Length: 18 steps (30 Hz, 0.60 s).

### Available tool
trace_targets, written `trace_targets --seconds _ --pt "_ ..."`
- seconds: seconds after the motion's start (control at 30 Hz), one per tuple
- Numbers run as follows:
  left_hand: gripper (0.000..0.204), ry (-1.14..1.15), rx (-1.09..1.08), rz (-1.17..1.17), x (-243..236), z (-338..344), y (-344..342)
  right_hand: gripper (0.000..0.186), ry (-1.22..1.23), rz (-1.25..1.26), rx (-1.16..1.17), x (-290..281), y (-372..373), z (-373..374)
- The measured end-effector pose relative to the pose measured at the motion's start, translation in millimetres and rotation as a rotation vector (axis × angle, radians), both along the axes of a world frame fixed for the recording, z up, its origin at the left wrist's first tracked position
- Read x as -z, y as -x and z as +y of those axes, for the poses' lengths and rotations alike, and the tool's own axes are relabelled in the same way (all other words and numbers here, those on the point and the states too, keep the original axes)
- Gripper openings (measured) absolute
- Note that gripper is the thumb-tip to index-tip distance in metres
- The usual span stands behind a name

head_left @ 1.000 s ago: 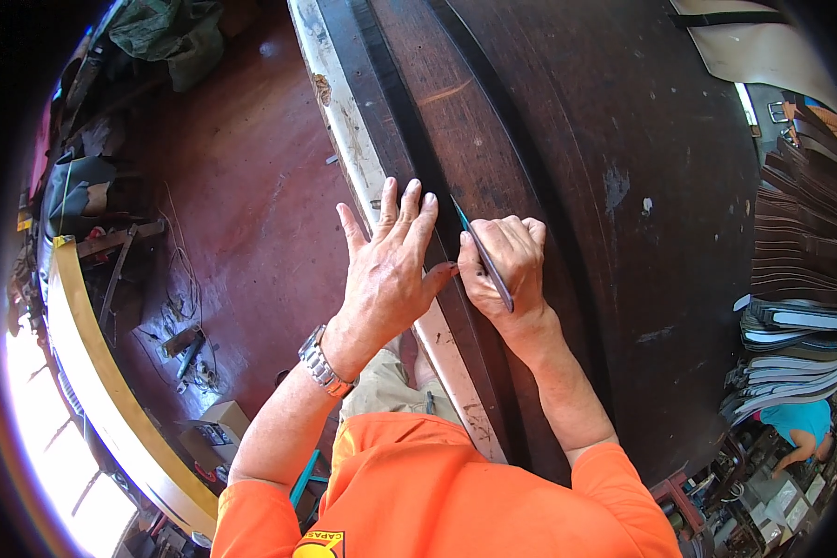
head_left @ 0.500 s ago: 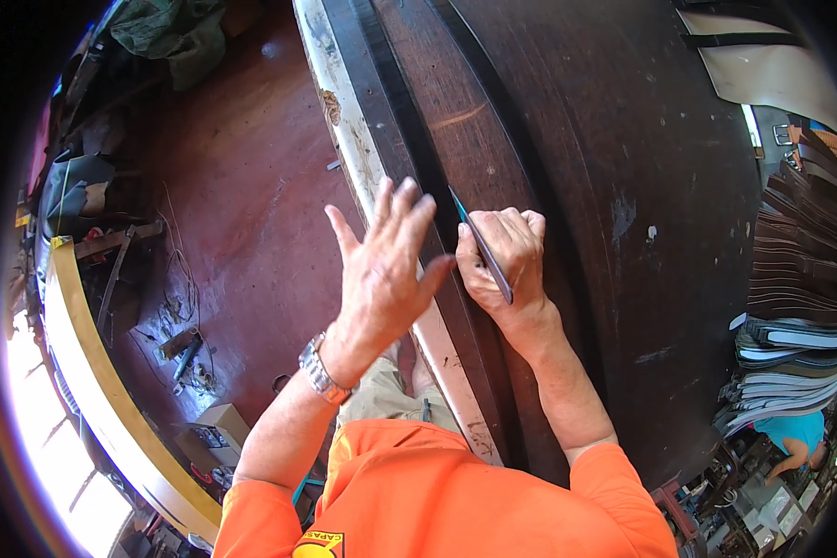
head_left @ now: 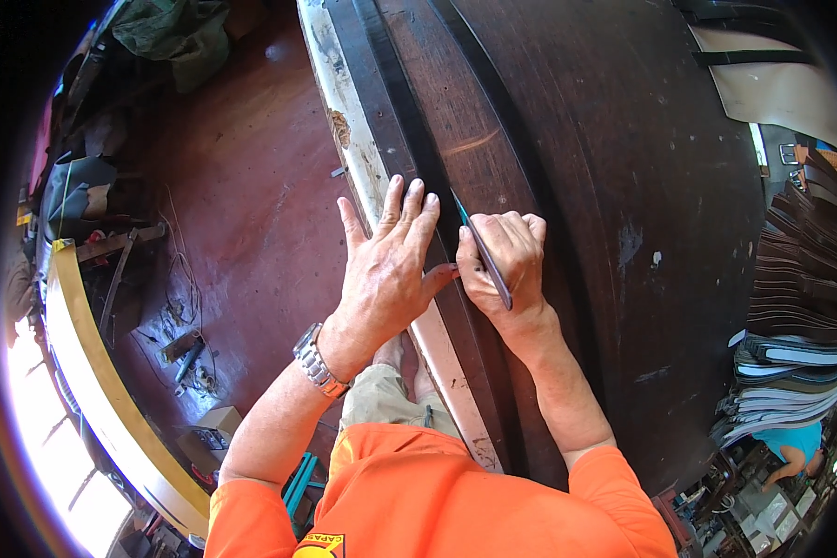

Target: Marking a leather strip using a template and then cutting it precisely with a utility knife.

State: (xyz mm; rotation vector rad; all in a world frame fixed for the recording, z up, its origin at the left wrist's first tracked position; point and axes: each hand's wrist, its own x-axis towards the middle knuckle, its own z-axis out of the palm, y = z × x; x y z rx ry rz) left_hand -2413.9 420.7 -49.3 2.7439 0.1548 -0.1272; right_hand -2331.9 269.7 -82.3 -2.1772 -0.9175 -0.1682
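My left hand (head_left: 391, 265) lies palm down with fingers spread on a long black strip (head_left: 405, 116) along the edge of a dark brown worktable (head_left: 660, 251). Just right of it, my right hand (head_left: 507, 265) is closed round a slim tool (head_left: 491, 265) with a dark handle and a teal pointed end. The tool's tip meets the strip's right side beside my left fingertips; whether it presses on it I cannot tell. A second black strip (head_left: 488, 93) runs parallel farther right.
Piles of brown strips (head_left: 800, 256) and grey strips (head_left: 786, 391), plus a beige sheet (head_left: 763, 84), lie at right. A co-worker in turquoise (head_left: 786, 442) bends at lower right. At left are a reddish floor (head_left: 242, 158), a curved yellow-edged board (head_left: 102, 391) and cluttered material (head_left: 79, 205).
My left hand rose slightly, blurred, half a second ago and is down on the strip again. The table's far part sits slightly farther right and lower in view. My right hand barely moved.
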Motion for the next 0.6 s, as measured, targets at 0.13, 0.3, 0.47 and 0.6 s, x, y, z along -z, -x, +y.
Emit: trace_targets --seconds 0.13,0.3,0.47,0.6 --pt "0.081 0.041 -0.010 0.014 -2.5 0.5 -0.7 0.009 0.009 -0.009 -0.009 -0.2 -15.8 14.6" --pt "0.080 0.054 -0.018 0.014 -4.8 6.0 -0.3 0.009 0.019 -0.041 -0.010 1.5 -28.0 30.0" --pt "0.077 0.073 -0.094 -0.101 4.2 29.1 -18.0 0.009 0.046 -0.018 -0.015 -1.0 -28.0 27.3" --pt "0.074 0.000 -0.126 -0.106 8.9 43.5 -38.7 0.008 0.025 -0.021 -0.019 -1.6 -28.9 27.2"
